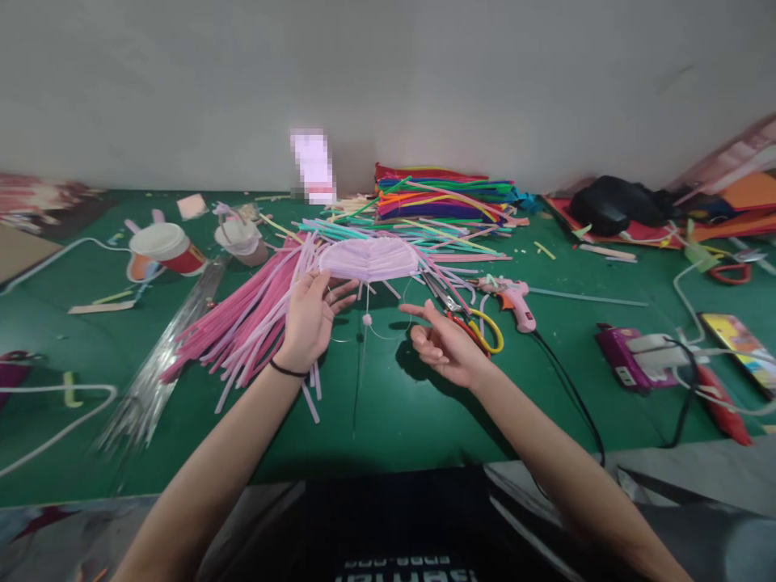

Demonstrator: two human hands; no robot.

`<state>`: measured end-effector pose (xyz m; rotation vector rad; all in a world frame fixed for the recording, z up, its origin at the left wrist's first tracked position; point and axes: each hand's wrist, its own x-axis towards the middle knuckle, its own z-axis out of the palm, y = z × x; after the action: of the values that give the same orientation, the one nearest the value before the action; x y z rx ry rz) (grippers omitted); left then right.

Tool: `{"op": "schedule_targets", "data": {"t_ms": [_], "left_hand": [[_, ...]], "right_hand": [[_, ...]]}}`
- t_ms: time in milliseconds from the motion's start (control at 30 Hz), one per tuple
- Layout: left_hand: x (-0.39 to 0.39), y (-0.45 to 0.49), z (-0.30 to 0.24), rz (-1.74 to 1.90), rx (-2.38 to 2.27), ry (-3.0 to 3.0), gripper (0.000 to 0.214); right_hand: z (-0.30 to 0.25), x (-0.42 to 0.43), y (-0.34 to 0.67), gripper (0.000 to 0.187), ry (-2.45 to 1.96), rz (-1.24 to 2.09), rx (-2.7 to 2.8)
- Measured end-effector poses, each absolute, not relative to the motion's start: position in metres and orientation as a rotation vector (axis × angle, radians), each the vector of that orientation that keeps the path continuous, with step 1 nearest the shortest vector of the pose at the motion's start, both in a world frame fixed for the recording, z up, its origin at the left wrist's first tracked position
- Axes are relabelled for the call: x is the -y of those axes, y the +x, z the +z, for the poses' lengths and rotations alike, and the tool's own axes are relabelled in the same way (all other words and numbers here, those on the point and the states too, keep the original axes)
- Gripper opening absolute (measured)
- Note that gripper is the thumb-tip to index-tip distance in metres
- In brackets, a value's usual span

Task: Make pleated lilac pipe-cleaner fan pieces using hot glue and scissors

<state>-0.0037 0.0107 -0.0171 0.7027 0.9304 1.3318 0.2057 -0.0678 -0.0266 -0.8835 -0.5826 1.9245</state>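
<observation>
Green felt covered the counter [376, 404], which ran back to a plain pale wall. Near its middle sat a pale lilac fan-shaped piece [369, 259], fuzzy and ribbed, seemingly built from bent pipe cleaners. A fine thread hung below it, carrying a tiny pink pom-pom [367, 320].

The left hand [312, 319] was at the fan's lower left edge, thumb raised against it and fingers spread in a loose curl. Whether it actually gripped the edge could not be told. The right hand [445, 347] lay below and right of the fan, palm up and empty, with the index finger stretched toward the thread. The two hands were apart.

Left of the fan spread a sheaf of long pink pipe cleaners [242, 331], and beyond them stood a lidded red paper cup [166, 246]. Behind the fan lay a flat stack of multicoloured pipe cleaners [436, 198]. To its right were metal scissors [478, 327] with yellow and red loops, then a glossy pink glue gun [515, 299].
</observation>
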Motion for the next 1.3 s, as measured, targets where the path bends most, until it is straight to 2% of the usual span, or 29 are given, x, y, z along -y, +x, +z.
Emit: {"op": "schedule_targets", "data": {"t_ms": [167, 400, 900, 1300], "left_hand": [[-0.008, -0.001, -0.022, 1.445, -0.856, 0.645, 0.013], [-0.004, -0.001, -0.02, 1.474, -0.81, 0.618, 0.016], [-0.003, -0.001, -0.017, 1.474, -0.814, 0.539, 0.009], [-0.003, 0.0, -0.016, 1.522, -0.813, 0.495, 0.008]], "right_hand": [[-0.033, 0.067, 0.204, 0.031, -0.719, 2.156, 0.355], [-0.036, 0.068, 0.202, 0.042, -0.713, 2.294, 0.344], [-0.043, 0.066, 0.194, 0.04, -0.746, 2.243, 0.255], [-0.038, 0.068, 0.185, 0.045, -0.646, 2.2, 0.196]]}}
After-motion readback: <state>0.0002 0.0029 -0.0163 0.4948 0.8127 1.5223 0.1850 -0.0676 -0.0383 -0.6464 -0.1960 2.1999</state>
